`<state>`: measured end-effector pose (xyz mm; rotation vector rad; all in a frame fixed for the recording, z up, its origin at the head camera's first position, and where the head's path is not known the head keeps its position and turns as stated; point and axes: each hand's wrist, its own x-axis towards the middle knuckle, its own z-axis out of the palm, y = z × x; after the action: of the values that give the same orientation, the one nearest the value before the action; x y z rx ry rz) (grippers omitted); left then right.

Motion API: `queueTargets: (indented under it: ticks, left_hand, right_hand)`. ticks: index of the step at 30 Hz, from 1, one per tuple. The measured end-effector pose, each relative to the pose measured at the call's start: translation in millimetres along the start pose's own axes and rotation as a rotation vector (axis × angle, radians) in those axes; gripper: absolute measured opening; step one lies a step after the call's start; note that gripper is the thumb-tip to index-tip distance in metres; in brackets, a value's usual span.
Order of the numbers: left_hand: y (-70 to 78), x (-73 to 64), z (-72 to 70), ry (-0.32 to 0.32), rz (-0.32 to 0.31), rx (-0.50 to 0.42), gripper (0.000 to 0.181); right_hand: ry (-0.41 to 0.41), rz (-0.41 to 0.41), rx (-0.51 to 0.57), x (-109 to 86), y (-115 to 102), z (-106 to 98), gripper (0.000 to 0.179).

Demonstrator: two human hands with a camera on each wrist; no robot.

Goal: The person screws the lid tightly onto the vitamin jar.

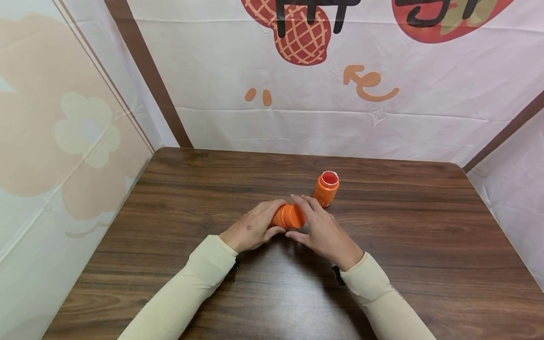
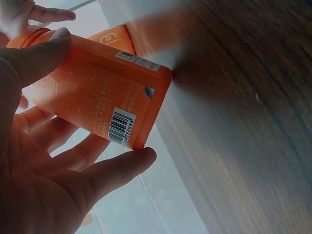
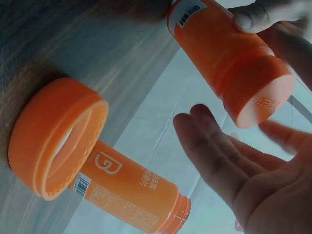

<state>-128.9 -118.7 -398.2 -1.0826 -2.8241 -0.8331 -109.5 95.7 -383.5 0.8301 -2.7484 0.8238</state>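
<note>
My left hand (image 1: 252,226) grips an orange plastic bottle (image 1: 278,217) around its body, thumb on one side and fingers on the other. The bottle leans, with its orange screw cap (image 3: 256,90) pointing toward my right hand; printed text and a barcode show in the left wrist view. Beside that cap, my right hand (image 1: 325,231) has its fingers extended and slightly bent, holding nothing. A second orange bottle (image 1: 326,192) stands uncapped just beyond the right fingers. Its size of loose orange cap (image 3: 39,129) lies hollow side showing in the right wrist view, hidden by my right hand in the head view.
A dark wood-grain table (image 1: 416,236) carries everything. Behind it hangs a pale printed cloth (image 1: 221,61), with another flowered cloth (image 1: 38,212) along the left side.
</note>
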Motion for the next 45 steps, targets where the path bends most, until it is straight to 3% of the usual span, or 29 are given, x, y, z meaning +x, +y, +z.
queueTargets:
  ticks: [4, 8, 20, 34, 39, 45]
  left_hand:
    - [-0.1, -0.2, 0.0, 0.004, 0.006, 0.005, 0.056]
    - [-0.4, 0.0, 0.5, 0.007, 0.005, 0.004, 0.055]
    - [-0.3, 0.5, 1.1, 0.010, 0.004, -0.006, 0.053]
    - [0.8, 0.3, 0.6, 0.011, 0.011, 0.000, 0.051]
    - [1.5, 0.6, -0.1, 0.011, 0.008, -0.003, 0.051]
    - [1.7, 0.1, -1.4, 0.001, 0.016, -0.004, 0.052]
  right_hand:
    - [0.014, -0.097, -0.035, -0.3, 2.0, -0.6, 0.070]
    - [0.023, -0.107, -0.049, -0.6, 2.2, 0.2, 0.062]
    - [0.074, -0.049, 0.008, -0.3, 1.3, 3.8, 0.059]
    - [0.086, 0.082, 0.023, 1.7, -1.3, 5.5, 0.043]
    - [0.056, 0.118, 0.024, 2.0, -2.0, 3.8, 0.047]
    - [0.002, 0.091, -0.016, 0.2, -1.1, -2.1, 0.079]
